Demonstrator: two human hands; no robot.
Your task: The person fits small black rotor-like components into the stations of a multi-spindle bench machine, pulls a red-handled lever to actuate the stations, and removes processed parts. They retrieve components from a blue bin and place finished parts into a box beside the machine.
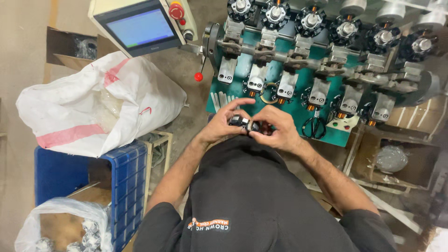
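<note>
Two hands pinch one small black ribbed metal-and-plastic part (243, 122) | left hand (224, 122), right hand (276, 127) closed round it, just below green machine worktop (294, 109) | risk: fingertip grip slips, part drops floorward.

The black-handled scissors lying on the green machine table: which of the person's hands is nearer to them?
Right. The right hand is just beside the black-handled scissors, across a small gap. The left hand is farther away, on the other side of the small black part both hands hold.
</note>
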